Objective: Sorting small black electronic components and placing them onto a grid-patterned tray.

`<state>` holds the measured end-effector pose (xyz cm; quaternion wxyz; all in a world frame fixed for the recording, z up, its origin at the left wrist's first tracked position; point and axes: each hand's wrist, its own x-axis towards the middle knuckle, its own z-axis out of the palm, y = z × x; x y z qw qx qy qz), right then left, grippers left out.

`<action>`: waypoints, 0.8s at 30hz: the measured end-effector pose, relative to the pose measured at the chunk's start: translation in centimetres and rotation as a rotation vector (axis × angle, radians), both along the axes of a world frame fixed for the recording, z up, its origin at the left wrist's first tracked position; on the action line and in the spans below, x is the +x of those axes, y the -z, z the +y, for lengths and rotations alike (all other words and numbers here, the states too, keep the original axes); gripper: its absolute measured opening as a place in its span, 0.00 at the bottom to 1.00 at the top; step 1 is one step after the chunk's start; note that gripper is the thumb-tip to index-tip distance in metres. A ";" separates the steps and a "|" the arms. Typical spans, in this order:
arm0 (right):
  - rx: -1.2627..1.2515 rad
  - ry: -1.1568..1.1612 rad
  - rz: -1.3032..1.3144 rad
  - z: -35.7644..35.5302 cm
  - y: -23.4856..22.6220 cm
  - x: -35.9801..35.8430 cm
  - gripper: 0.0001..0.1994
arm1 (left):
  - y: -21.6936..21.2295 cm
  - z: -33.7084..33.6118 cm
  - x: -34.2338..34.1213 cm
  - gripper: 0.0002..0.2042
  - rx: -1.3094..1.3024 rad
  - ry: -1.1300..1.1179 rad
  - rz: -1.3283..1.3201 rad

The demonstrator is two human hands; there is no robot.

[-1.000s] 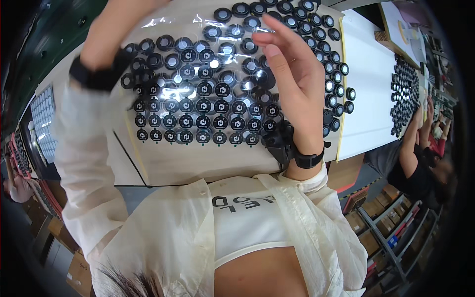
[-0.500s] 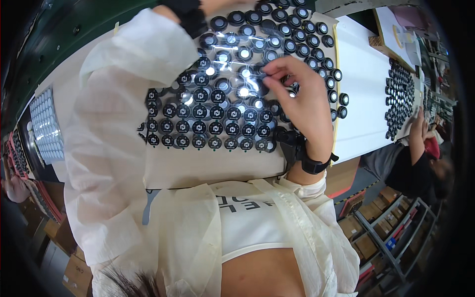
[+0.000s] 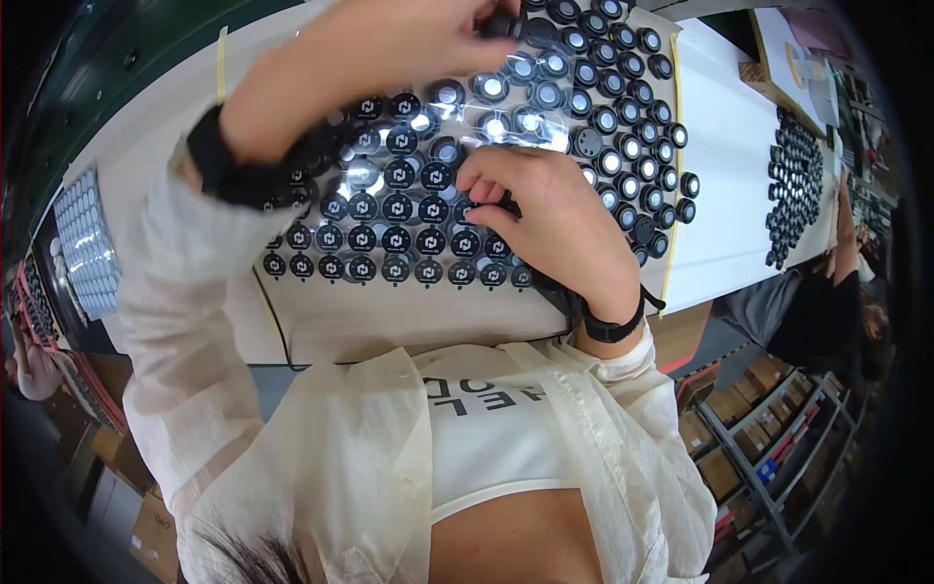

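Observation:
My left hand (image 3: 418,41), blurred by motion, reaches across the far part of the table. Its fingers are closed on a black round piece (image 3: 500,26). Nearer to me, my right hand (image 3: 559,214) is bent over the rows, thumb and fingers curled about a dark round piece (image 3: 508,203), mostly hidden by them. Under both hands lies a clear plastic sheet (image 3: 559,131) that glares in the light. Black discs with a white mark (image 3: 396,239) stand in neat rows at its near part. Loose black round pieces with pale centres (image 3: 628,146) crowd the right side.
A beige board (image 3: 409,311) edged with yellow tape (image 3: 669,263) covers the table. To the left lies a sheet of pale round pieces (image 3: 86,243). On the white table (image 3: 725,165) at right, more black pieces (image 3: 790,185) are grouped near another person (image 3: 812,311).
My left hand has swung back into view from the far edge, now with a black piece. My right hand has moved left and nearer to me. The view has shifted slightly.

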<state>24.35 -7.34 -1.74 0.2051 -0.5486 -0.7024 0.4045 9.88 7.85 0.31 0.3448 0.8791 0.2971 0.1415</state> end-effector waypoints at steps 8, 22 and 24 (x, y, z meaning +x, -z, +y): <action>0.022 -0.030 -0.186 0.1 0.0 -0.6 0.09 | 5.2 -6.4 -4.2 0.17 -0.075 0.131 -0.021; 0.090 -0.050 -0.270 -2.5 -3.3 -2.4 0.05 | 5.4 -7.5 -4.0 0.17 -0.002 0.122 -0.054; 0.209 0.005 -0.368 -3.2 -4.0 -2.7 0.06 | 5.4 -7.6 -4.0 0.17 0.009 0.122 -0.053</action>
